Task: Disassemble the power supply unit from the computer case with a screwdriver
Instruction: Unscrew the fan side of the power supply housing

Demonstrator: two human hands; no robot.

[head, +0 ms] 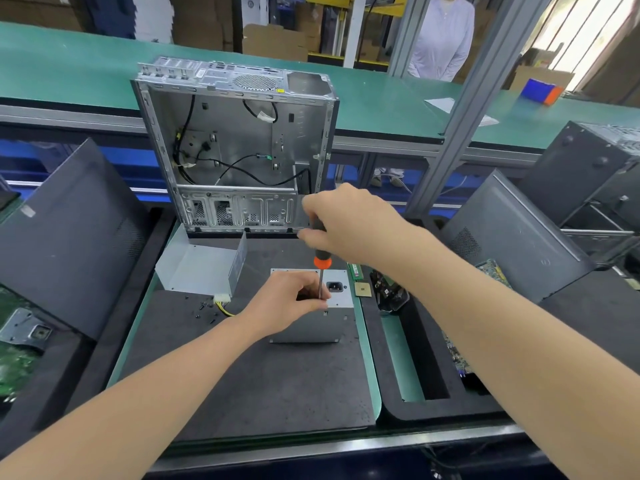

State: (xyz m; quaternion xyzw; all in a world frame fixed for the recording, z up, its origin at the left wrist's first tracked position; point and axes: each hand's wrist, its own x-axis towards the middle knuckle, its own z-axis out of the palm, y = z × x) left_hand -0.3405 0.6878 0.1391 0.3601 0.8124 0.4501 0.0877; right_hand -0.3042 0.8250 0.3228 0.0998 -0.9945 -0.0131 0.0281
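The power supply unit [306, 327] lies just in front of the open computer case [235, 133]. The right hand [349, 225] grips the screwdriver [322, 262] handle above it; the left hand [287, 303] pinches the shaft.

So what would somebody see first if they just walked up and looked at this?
Right in the middle, two hands work an orange-and-black screwdriver. The right hand grips its handle, and the left hand pinches the shaft down at the grey power supply unit, which lies on the dark mat. Just behind them, the open metal computer case stands upright.
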